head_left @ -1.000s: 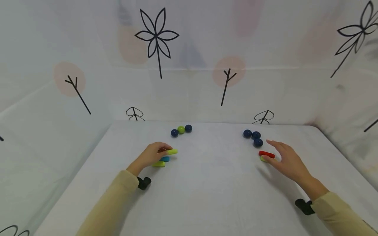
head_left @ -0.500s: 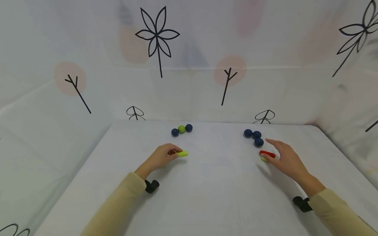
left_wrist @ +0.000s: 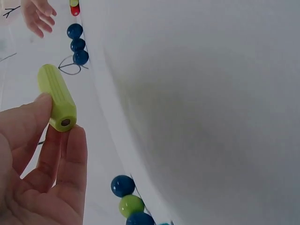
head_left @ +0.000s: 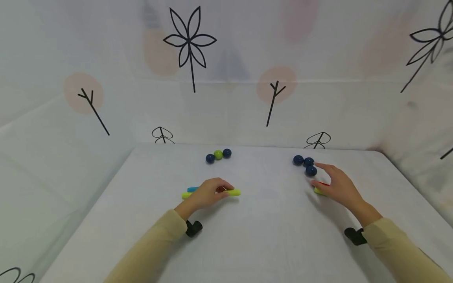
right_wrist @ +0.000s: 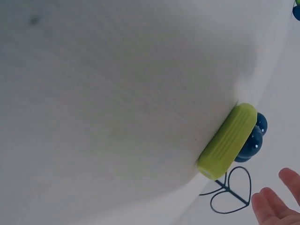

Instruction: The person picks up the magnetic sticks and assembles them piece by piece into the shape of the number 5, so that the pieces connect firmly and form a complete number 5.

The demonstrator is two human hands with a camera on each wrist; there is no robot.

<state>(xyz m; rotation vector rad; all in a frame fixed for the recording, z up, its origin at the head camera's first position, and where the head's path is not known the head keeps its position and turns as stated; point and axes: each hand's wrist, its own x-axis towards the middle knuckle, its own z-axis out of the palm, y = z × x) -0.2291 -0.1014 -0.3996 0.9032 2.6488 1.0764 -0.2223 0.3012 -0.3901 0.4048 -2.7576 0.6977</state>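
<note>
Your left hand holds a lime bar between thumb and fingers above the worktop, left of its middle; a blue bar and a second lime bar lie left of this hand. Your right hand is spread wide beside a red bar and a third lime bar, nearer than three blue balls.

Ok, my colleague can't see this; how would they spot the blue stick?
On the white table, find the left hand. Just beyond it, partly hidden, lies the blue stick: its colour sets it apart from the yellow-green stick beside it.
</note>
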